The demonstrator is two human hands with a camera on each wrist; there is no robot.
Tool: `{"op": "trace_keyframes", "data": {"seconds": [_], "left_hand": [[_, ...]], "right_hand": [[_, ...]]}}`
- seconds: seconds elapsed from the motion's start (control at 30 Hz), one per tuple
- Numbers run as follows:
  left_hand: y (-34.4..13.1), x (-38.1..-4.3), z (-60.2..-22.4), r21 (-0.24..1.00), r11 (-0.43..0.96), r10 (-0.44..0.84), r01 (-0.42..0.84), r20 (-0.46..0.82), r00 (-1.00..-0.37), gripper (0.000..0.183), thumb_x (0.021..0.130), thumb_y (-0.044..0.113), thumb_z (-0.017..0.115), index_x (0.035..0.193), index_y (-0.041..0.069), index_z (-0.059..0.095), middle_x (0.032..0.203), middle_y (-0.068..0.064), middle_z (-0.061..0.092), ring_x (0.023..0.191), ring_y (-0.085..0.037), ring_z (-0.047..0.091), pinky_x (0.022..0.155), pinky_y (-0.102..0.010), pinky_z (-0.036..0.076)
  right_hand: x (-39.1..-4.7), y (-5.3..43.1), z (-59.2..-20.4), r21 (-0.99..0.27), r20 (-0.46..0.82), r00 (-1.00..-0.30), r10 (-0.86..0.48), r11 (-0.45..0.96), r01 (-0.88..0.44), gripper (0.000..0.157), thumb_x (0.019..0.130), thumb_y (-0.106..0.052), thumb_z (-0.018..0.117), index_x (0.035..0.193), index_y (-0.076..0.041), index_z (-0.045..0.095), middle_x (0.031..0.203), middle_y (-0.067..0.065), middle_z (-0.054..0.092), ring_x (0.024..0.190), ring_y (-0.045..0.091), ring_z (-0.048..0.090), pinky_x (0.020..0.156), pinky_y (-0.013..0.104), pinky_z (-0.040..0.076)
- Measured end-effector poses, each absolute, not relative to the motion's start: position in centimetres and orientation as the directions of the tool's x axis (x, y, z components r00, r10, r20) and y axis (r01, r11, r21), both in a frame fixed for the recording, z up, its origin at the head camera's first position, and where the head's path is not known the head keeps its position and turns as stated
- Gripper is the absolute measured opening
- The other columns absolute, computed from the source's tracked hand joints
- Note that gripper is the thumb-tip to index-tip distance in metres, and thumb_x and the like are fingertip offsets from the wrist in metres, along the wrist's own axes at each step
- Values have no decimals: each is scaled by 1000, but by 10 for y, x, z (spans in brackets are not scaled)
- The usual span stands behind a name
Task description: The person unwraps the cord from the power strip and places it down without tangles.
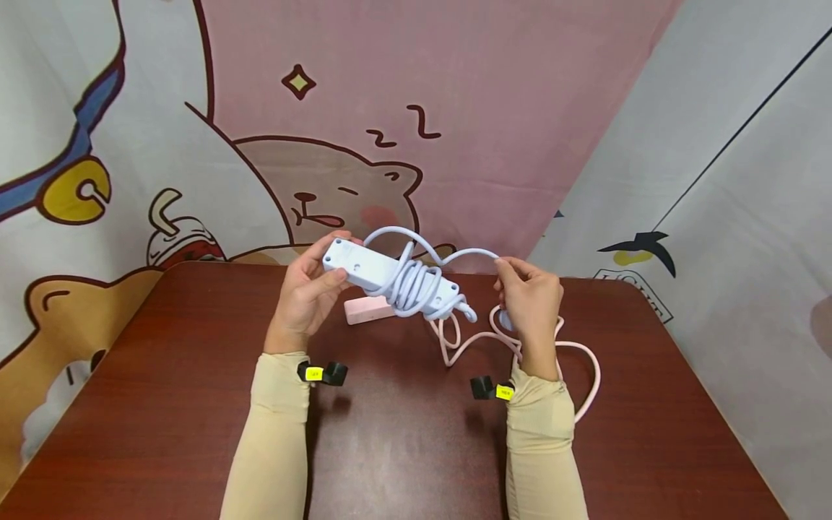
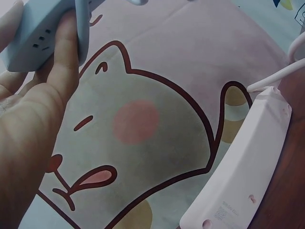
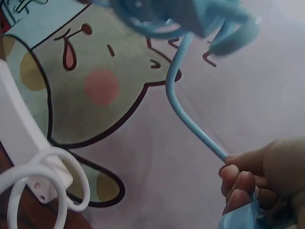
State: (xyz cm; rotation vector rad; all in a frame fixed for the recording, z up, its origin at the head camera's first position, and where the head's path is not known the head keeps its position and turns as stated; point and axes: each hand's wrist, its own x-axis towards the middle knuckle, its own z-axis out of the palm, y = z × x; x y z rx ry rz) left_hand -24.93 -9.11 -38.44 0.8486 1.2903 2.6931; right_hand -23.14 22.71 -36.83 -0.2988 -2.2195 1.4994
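Observation:
A light blue power strip (image 1: 364, 266), its back facing up, is held above the table by my left hand (image 1: 308, 289), which grips its left end between thumb and fingers. Its blue cord (image 1: 416, 287) is wound several times around the strip's right half. From there the cord arches over to my right hand (image 1: 529, 296), which pinches it between thumb and fingers. In the right wrist view the blue plug (image 3: 239, 217) sits under the curled fingers of that hand. Sockets on the strip (image 2: 40, 40) show in the left wrist view.
A pink power strip (image 1: 368, 310) lies on the brown table (image 1: 403, 433), behind and below the blue one. Its pink cord (image 1: 594, 372) loops loosely across the table's right side. A cartoon-printed curtain (image 1: 487, 108) hangs behind the table.

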Motion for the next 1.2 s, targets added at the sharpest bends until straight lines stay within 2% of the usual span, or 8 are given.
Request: {"op": "trace_keyframes", "data": {"seconds": [0.2,0.33,0.47,0.57,0.7,0.97,1.07,1.2], "left_hand": [[-92,-250,-385,706,-675,229,216,479,-848,44,96,-14,51,136,3,56,127,-9,67,106,-16,66,88,-27,60],[-92,-251,-386,675,-697,178,241,489,-854,43,96,-10,56,138,1,54,127,-10,67,106,-16,67,87,-28,60],[-92,-253,-386,660,-704,129,263,482,-867,42,96,-7,60,137,2,55,127,-9,68,105,-16,67,87,-29,60],[-92,-253,-386,662,-695,101,281,476,-874,41,96,-7,60,135,4,57,128,-8,66,105,-15,67,87,-29,60],[-92,-254,-385,664,-683,67,306,473,-878,40,97,-6,58,135,5,57,129,-9,65,106,-16,66,88,-29,60],[-91,-257,-385,645,-696,11,316,449,-893,41,97,-8,57,137,-1,52,130,-10,63,107,-17,65,90,-31,61],[-91,-257,-385,647,-687,-26,330,432,-901,42,96,-8,59,137,-1,52,130,-11,62,107,-17,65,90,-31,61],[-91,-257,-384,661,-666,-74,345,401,-913,40,96,-8,60,134,4,56,130,-11,62,107,-16,64,90,-30,61]], "right_hand": [[-233,231,-374,-850,240,-889,391,527,3,21,95,-29,71,98,-10,80,61,-3,67,44,-1,56,44,17,41],[-233,235,-378,-821,173,-928,330,569,50,21,95,-29,70,101,-12,80,64,3,69,42,5,55,45,21,43],[-233,240,-381,-769,107,-960,258,633,84,23,96,-32,69,104,-13,80,68,3,72,43,5,57,55,27,45],[-234,242,-382,-754,51,-976,212,649,101,24,97,-34,68,104,-13,80,70,3,74,44,5,58,58,25,47],[-235,244,-383,-760,-27,-988,151,639,118,27,97,-35,69,105,-11,79,71,4,74,45,6,58,54,22,48],[-232,253,-382,-734,-99,-994,-56,679,35,24,96,-24,71,107,-4,77,70,6,73,53,12,59,52,22,49],[-230,254,-382,-702,-106,-986,-125,712,-15,21,94,-19,72,105,-2,77,75,9,75,58,11,62,55,23,50],[-228,256,-379,-643,-135,-975,-179,764,-52,18,89,-15,74,103,-5,79,76,5,76,64,9,63,59,25,49]]}}
